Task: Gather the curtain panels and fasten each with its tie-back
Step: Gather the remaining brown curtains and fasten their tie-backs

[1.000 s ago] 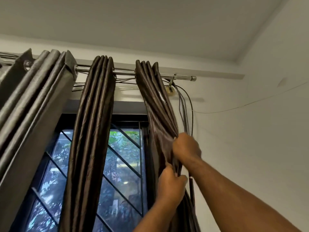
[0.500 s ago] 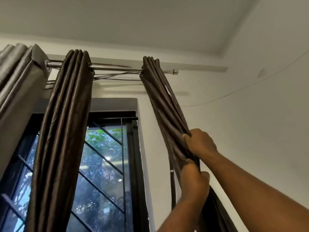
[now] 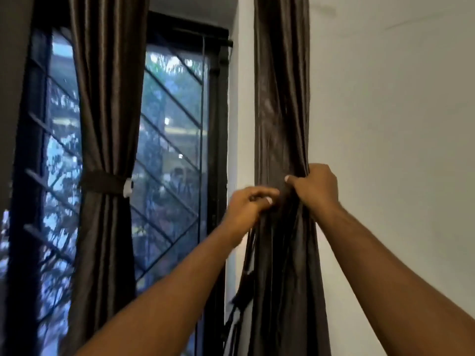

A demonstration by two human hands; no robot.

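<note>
Against the white wall [image 3: 398, 124], both hands bunch the right curtain panel [image 3: 281, 98]: the right hand [image 3: 314, 186] grips its outer edge, the left hand [image 3: 246, 204] pinches its folds. The neighbouring panel [image 3: 108, 98] hangs tied back [image 3: 105, 182] at the window [image 3: 169, 150].

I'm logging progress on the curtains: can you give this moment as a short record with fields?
tied panel: brown, in front of the window, gathered by a tie-back with a white fastener
untied panel: brown, against the wall, bunched, no tie-back around it
left hand: grips the untied panel's left edge
right hand: grips its right side, slightly higher
backdrop: window grille, white wall
</note>
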